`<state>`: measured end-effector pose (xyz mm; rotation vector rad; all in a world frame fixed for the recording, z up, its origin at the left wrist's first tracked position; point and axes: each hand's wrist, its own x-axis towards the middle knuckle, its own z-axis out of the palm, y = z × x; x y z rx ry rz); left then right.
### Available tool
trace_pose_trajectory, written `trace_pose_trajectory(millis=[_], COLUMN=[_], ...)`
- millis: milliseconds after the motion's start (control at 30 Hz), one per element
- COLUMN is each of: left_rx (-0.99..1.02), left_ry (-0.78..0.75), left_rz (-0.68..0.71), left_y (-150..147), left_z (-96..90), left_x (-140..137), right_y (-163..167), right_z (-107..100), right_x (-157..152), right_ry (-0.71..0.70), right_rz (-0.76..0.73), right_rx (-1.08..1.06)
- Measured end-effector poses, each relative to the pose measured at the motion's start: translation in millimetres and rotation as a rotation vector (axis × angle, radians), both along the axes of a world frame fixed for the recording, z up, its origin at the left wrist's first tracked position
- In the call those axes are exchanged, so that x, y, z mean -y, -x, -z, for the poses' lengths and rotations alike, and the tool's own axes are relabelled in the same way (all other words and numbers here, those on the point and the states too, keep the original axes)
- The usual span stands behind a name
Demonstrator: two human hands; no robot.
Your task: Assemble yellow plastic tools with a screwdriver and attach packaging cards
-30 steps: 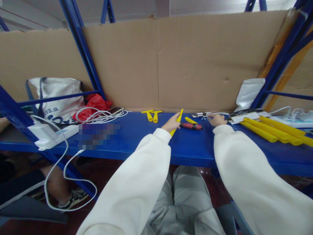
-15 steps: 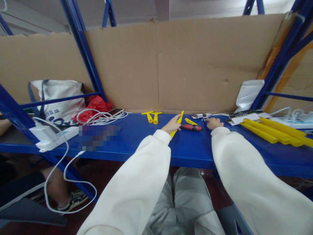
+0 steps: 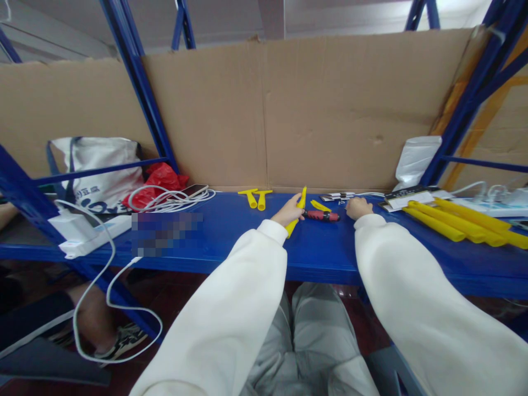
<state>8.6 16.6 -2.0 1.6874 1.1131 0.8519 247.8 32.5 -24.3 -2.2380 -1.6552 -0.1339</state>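
Yellow piece (image 3: 291,227): we are clamping it in our left hand (image 3: 289,210), holding our right hand (image 3: 358,208) curled, grip unclear; counting two T-pieces (image 3: 262,202), one red-black tool (image 3: 324,216).

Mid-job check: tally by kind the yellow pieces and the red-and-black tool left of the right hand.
T-shaped yellow pieces: 2
Yellow piece in the left hand: 1
Small yellow piece: 1
Red-and-black tool: 1
Total: 5

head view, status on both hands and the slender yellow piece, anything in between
Left hand gripping slender yellow plastic-looking piece, tilted. Right hand curled at blue tabletop, contents hidden. Red-and-black cylindrical tool lying between hands.
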Motion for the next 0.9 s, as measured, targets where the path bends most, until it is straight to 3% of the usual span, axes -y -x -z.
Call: trace_pose_trajectory(millis=[100,267,367,500,900], left_rx=[0.068,0.215,0.268,0.274,0.257], left_ry=[0.053,0.124,0.165,0.201,0.187], left_rz=[0.007,0.085,0.151,0.203,0.248], left_y=[-2.2,-4.9,-5.4,-5.6,-3.8], left_z=[0.2,-1.0,-2.8,-4.1,-0.6], left_x=[1.4,4.2,6.5,9.4,8.8], right_y=[2.2,22.9,40.9,54.3,56.2], right_z=[-2.7,-12.2,-17.3,-21.5,-19.1], right_x=[-4.8,-11.4,-8.4,-0.5,1.8], right_ry=[-0.101,-0.401,-0.495,-0.472,-0.447], right_rz=[-0.060,-0.385,-0.521,-0.637,-0.659], right_rx=[-0.100,-0.258,-0.322,-0.310,-0.417])
